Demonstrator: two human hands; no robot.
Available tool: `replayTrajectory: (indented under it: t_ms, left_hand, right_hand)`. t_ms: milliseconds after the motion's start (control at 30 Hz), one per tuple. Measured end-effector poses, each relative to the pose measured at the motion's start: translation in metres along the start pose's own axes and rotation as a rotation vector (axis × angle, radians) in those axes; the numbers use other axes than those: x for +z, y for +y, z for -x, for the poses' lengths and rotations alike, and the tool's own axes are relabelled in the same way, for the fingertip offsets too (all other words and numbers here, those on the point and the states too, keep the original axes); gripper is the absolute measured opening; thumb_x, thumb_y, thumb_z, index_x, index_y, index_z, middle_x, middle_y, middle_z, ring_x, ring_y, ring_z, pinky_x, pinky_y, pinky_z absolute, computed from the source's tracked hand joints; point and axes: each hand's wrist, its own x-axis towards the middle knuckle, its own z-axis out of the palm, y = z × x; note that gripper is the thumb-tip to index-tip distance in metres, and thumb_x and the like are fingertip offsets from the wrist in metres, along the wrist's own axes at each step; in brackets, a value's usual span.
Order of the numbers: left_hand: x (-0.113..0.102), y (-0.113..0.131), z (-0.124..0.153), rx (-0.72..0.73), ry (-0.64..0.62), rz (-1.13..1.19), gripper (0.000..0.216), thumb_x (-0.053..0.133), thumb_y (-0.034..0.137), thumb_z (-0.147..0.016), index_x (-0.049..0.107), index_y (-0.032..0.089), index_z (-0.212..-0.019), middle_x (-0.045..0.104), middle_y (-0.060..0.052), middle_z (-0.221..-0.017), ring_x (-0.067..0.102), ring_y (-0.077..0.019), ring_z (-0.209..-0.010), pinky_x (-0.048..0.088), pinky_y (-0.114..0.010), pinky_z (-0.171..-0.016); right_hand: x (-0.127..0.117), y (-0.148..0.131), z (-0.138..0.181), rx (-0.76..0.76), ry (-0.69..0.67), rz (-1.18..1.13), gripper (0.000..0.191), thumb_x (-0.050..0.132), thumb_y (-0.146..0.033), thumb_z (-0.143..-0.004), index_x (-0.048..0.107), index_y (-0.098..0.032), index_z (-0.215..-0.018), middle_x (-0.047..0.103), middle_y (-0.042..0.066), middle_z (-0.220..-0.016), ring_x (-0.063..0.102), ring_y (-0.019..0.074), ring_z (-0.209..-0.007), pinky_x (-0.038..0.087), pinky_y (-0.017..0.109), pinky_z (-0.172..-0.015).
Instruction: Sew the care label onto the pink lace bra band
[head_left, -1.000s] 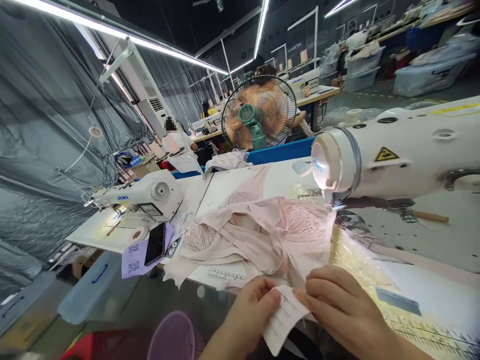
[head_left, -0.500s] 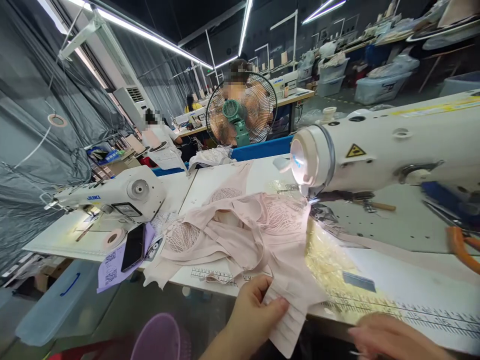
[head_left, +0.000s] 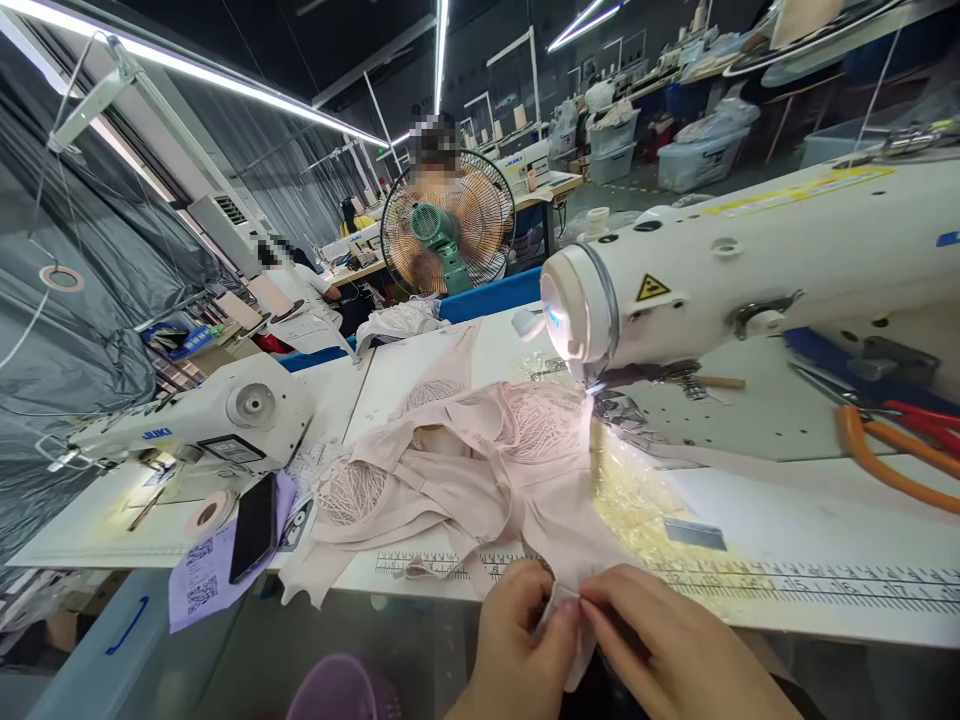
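Left hand (head_left: 517,640) and right hand (head_left: 675,655) low at the near table edge, fingertips meeting. Both pinched shut on a pale fabric tab (head_left: 561,612), thumb against forefinger on each side. Tab hanging just over the edge of the white table (head_left: 825,520). Above it, a pink lace garment (head_left: 465,460), crumpled on the tabletop and reaching to the needle end of the white sewing machine (head_left: 712,270). Right of the machine's base, orange-handled scissors (head_left: 885,445). Left of the garment, a black phone (head_left: 253,525) on a purple sheet (head_left: 196,585), just in front of a second sewing machine (head_left: 195,420). Behind, well apart, a standing fan (head_left: 442,235).
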Motion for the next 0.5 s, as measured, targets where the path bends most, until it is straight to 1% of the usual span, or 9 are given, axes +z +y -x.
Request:
replayTrajectory:
  t_ms: [100, 167, 200, 267, 333, 367, 500]
  left_hand:
    - [0.003, 0.0, 0.0, 0.083, 0.003, -0.044, 0.023, 0.045, 0.03, -0.085, 0.051, 0.016, -0.068, 0.049, -0.003, -0.072, 0.045, -0.0141, -0.069, 0.036, -0.025, -0.065]
    - [0.003, 0.001, -0.001, 0.074, 0.016, -0.035, 0.026, 0.045, 0.033, -0.085, 0.05, 0.016, -0.066, 0.048, -0.002, -0.069, 0.044, -0.014, -0.068, 0.036, -0.025, -0.064]
    - [0.002, 0.0, -0.002, 0.04, 0.028, -0.018, 0.027, 0.046, 0.035, -0.084, 0.05, 0.016, -0.065, 0.047, -0.002, -0.068, 0.044, -0.0141, -0.067, 0.036, -0.025, -0.063]
    - [0.0, -0.001, -0.005, -0.077, 0.052, 0.046, 0.029, 0.05, 0.04, -0.082, 0.052, 0.016, -0.065, 0.047, -0.002, -0.067, 0.044, -0.0142, -0.066, 0.036, -0.025, -0.063]
    - [-0.003, -0.003, -0.007, -0.191, 0.069, 0.133, 0.031, 0.053, 0.043, -0.079, 0.056, 0.015, -0.068, 0.049, -0.001, -0.065, 0.043, -0.014, -0.065, 0.036, -0.024, -0.062]
    - [-0.005, -0.004, -0.008, -0.226, 0.076, 0.167, 0.032, 0.054, 0.044, -0.079, 0.058, 0.014, -0.07, 0.051, -0.001, -0.065, 0.043, -0.014, -0.065, 0.036, -0.024, -0.062]
    - [-0.008, -0.005, -0.01, -0.247, 0.087, 0.228, 0.031, 0.056, 0.043, -0.078, 0.062, 0.013, -0.076, 0.056, -0.003, -0.071, 0.046, -0.0152, -0.07, 0.036, -0.025, -0.066]
  right_hand:
    - [0.002, -0.003, -0.004, -0.06, 0.104, 0.184, 0.02, 0.039, -0.018, -0.084, 0.048, -0.023, -0.067, 0.053, -0.001, -0.058, 0.054, 0.0141, -0.048, 0.04, 0.025, -0.043]
    - [0.0, -0.005, -0.008, -0.086, 0.176, 0.267, 0.021, 0.039, -0.016, -0.081, 0.042, -0.023, -0.061, 0.049, -0.002, -0.053, 0.05, 0.0134, -0.043, 0.035, 0.025, -0.039]
    - [-0.002, -0.006, -0.01, -0.092, 0.198, 0.275, 0.021, 0.038, -0.016, -0.08, 0.04, -0.023, -0.06, 0.047, -0.003, -0.052, 0.049, 0.0127, -0.042, 0.034, 0.024, -0.039]
    - [-0.007, -0.006, -0.011, -0.091, 0.206, 0.23, 0.02, 0.038, -0.014, -0.078, 0.037, -0.023, -0.06, 0.046, -0.004, -0.05, 0.048, 0.0108, -0.041, 0.033, 0.022, -0.038]
    - [-0.013, -0.005, -0.009, -0.093, 0.184, 0.147, 0.019, 0.038, -0.014, -0.078, 0.036, -0.023, -0.061, 0.045, -0.005, -0.051, 0.047, 0.0091, -0.04, 0.034, 0.02, -0.039]
    - [-0.016, -0.003, -0.006, -0.088, 0.162, 0.107, 0.019, 0.038, -0.014, -0.078, 0.036, -0.023, -0.062, 0.046, -0.005, -0.051, 0.046, 0.0087, -0.041, 0.035, 0.02, -0.039]
    - [-0.023, 0.006, 0.006, -0.061, 0.102, 0.005, 0.018, 0.041, -0.013, -0.076, 0.033, -0.024, -0.064, 0.044, -0.005, -0.053, 0.045, 0.0097, -0.041, 0.036, 0.021, -0.038]
